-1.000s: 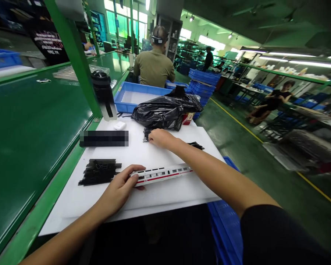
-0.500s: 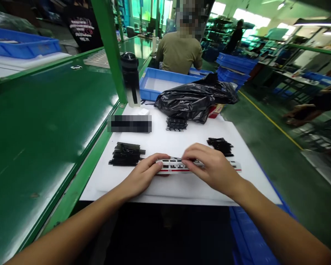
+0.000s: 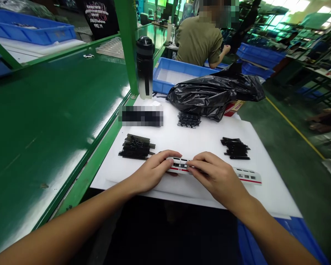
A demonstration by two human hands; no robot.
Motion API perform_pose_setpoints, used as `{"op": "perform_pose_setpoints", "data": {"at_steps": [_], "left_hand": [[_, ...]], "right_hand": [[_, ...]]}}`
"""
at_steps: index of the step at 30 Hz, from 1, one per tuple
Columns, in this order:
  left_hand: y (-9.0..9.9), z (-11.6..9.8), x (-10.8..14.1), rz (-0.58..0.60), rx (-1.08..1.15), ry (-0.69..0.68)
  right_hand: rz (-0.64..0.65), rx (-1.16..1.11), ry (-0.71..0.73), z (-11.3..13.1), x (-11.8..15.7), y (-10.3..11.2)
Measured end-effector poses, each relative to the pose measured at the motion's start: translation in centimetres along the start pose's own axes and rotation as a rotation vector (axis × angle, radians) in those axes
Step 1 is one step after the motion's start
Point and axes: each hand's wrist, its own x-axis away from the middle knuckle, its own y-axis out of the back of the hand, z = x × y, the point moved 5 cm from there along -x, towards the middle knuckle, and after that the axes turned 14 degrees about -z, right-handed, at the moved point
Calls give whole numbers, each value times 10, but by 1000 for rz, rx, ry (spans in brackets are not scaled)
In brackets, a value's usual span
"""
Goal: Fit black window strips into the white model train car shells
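A white model train car body (image 3: pixel 246 176) with a red stripe and a row of window openings lies sideways in front of me. My left hand (image 3: pixel 157 167) is closed around its left end, thumb on the near side and fingers over the far edge. My right hand (image 3: pixel 213 173) is closed in a pinch at the middle of the shell, fingertips touching a window opening. Whatever lies between those fingertips is hidden. Beyond the shell are a pile of dark flat strips (image 3: pixel 136 147) on the left, black window frames (image 3: pixel 189 120) in the centre and black strips (image 3: pixel 235 148) on the right.
White foam sheet (image 3: pixel 204 141) covers the table. Behind it stand a dark bottle (image 3: pixel 145 68), a black plastic bag (image 3: pixel 209 94) and a blue tray (image 3: pixel 161 88). A green conveyor (image 3: pixel 52 121) runs along the left. A person (image 3: pixel 198 38) sits farther back.
The view has swung, shifting the scene rightward. A thin black piece seen above the shell's top edge no longer shows there. My right fingertips are now lower, at a window opening; the left hand keeps its grip.
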Motion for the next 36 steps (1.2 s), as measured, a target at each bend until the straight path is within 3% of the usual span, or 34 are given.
{"op": "perform_pose_setpoints", "data": {"at_steps": [9,18,23,30,36], "left_hand": [[0,-1,-1,-6,5,-16],[1,-6,1,-45,-79,-76],[-2,-5,3,-125,-212,-90],[-4,-9,8,-135,-206,-167],[-7,-11,12,-145,-220,-221]], "right_hand": [[-33,-17,-109,0,6,-1],[-57,26,-63,7,1,-8],[-86,90,-37,8,4,-7],[133,-3,-334,-15,5,-3],[44,22,-157,-9,7,-2]]}}
